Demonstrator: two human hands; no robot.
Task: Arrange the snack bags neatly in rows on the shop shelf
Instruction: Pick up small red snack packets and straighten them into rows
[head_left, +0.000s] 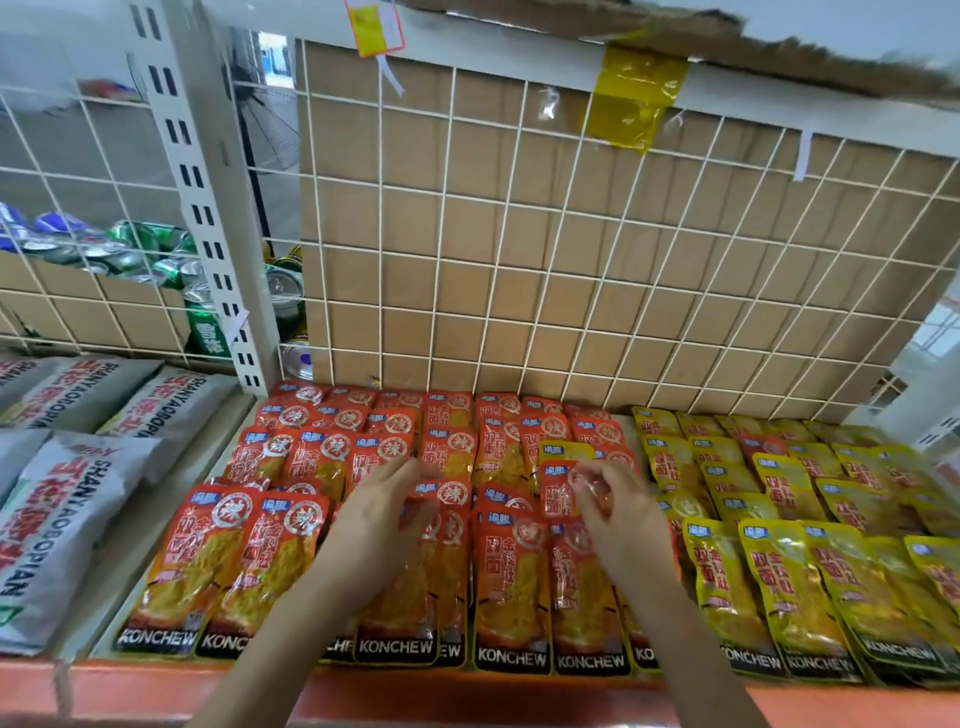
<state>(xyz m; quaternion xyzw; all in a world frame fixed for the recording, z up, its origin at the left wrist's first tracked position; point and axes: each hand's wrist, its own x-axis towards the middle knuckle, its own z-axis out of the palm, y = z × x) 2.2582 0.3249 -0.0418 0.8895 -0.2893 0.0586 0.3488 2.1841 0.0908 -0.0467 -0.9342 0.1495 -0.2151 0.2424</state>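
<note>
Right hand (618, 501) pinches top edge of red snack bag (556, 499), middle of shelf (467, 691); left hand (382, 501) flat, fingers straight, on neighbouring red bags (447, 566). Judgement: pin neighbours, lay bag square in column, tops level. Stray yellow bag (563, 451) just beyond probably belongs right.

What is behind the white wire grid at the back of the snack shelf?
Brown cardboard stands behind the wire grid, with drink cans in the gap at its left. Whatever is behind the cardboard is covered.
</note>
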